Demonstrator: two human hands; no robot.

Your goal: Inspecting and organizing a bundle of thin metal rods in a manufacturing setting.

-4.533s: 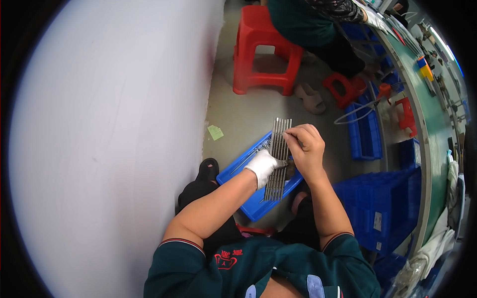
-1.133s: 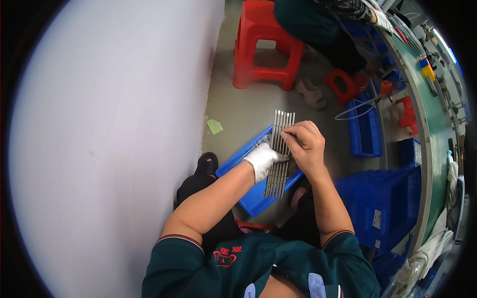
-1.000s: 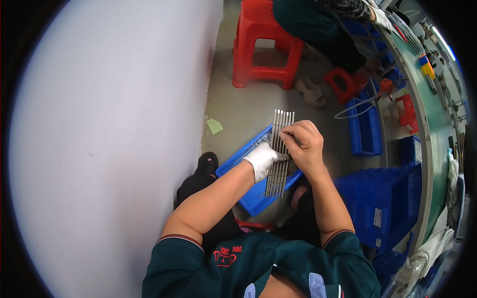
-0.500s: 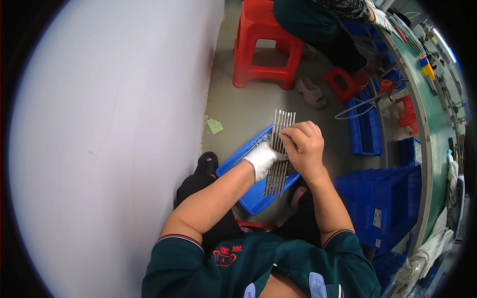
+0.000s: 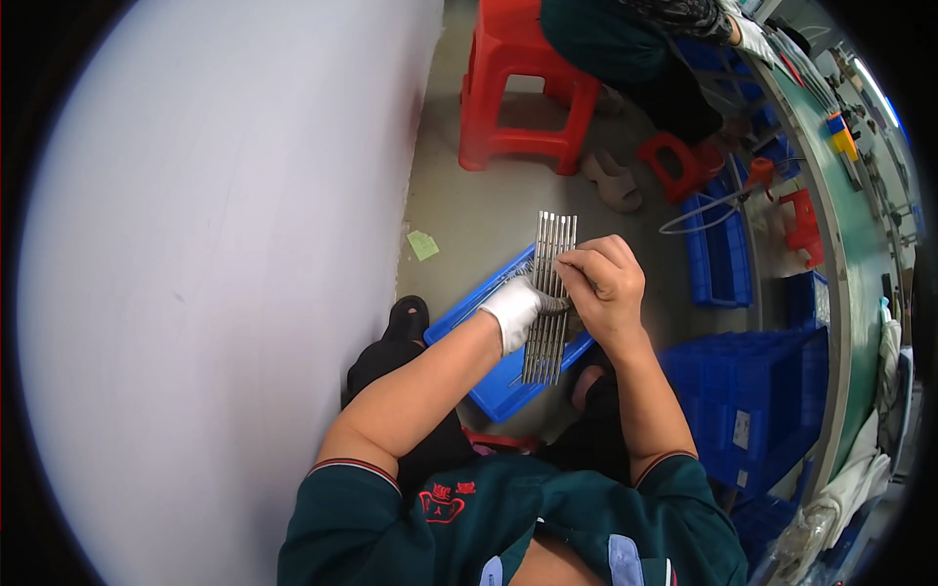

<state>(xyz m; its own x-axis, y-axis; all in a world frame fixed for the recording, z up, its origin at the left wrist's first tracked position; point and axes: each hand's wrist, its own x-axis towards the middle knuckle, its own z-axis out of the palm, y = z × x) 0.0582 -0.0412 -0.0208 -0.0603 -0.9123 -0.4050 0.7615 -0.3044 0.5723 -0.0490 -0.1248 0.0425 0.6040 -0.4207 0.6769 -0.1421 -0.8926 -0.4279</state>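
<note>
My left hand (image 5: 521, 311), in a white glove with grey fingertips, is closed around a row of several thin metal rods (image 5: 543, 354). The rods stand side by side, their long sides running away from me, above a blue bin (image 5: 503, 396). My bare right hand (image 5: 606, 288) is at the right side of the row, thumb and forefinger pinched together at the outermost rod. Whether a rod sits inside that pinch is too small to make out. More metal pieces lie in the bin, partly hidden by my hands.
A white wall (image 5: 225, 293) runs along my left. Ahead stands a red stool (image 5: 528, 146), with another person seated beyond it. To the right are stacked blue crates (image 5: 723, 400) and a green-topped workbench (image 5: 860, 322). A grey slipper (image 5: 614, 184) lies on the floor.
My right hand has shifted slightly to the right, its pinch still beside the rods. The row of rods has turned a little in my left hand, and its far ends look more even.
</note>
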